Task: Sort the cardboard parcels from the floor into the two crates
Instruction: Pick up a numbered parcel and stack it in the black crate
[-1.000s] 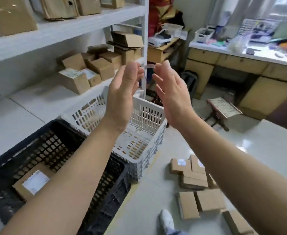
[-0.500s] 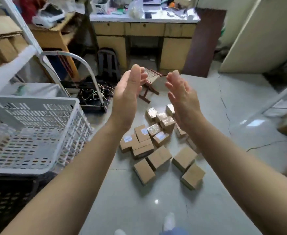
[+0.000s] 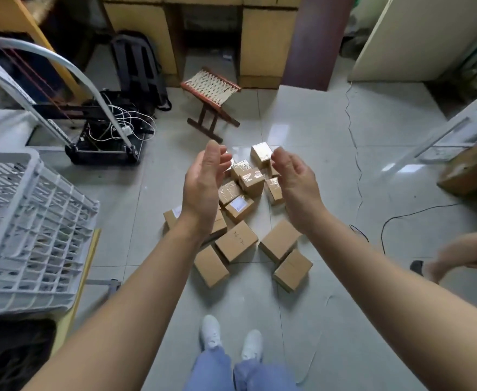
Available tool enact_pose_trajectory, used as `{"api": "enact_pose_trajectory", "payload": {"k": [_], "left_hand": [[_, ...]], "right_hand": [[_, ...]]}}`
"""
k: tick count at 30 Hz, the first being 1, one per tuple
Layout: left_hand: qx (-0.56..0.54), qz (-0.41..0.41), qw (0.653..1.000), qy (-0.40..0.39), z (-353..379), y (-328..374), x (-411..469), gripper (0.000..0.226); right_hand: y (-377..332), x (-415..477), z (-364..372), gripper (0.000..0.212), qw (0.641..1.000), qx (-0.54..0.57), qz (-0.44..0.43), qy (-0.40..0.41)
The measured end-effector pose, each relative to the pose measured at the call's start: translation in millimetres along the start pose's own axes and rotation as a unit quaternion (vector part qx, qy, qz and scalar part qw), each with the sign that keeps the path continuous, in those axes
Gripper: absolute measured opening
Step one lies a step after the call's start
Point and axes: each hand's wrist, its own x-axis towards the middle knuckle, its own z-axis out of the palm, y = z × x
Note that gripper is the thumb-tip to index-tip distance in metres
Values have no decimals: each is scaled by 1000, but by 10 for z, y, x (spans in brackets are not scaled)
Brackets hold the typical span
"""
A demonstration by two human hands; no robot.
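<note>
Left hand point(image 3: 203, 190) and right hand point(image 3: 296, 187), palms facing, above the parcels point(image 3: 235, 241); each grip released.

The light was even and fairly bright, soft rather than harsh. The glossy floor tiles point(image 3: 302, 114) threw back white glare patches beyond the cardboard parcels point(image 3: 235, 241), and the taped parcel point(image 3: 261, 154) at the far end shone almost blank. Shadows under the heap were faint and short. The wide lens bowed the white crate point(image 3: 34, 221) at my left, and an arm point(image 3: 463, 252) at the right edge was smeared by motion blur.
</note>
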Motion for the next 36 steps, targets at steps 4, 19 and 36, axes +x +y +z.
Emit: {"api": "enact_pose_trajectory", "payload": {"k": [4,19,36], "left_hand": [[-14,-16,1000,1,54,-93,117,40],[46,-122,984,121,-223,-1972,999,33],[106,-322,909,242,-693,-5883,1739,39]], "right_hand": [[75,88,-47,29,1000,-9,-11,9],[1694,1275,19,43,978,-171,44,-110],[5361,2522,-340,73,915,-334,127,-186]]}}
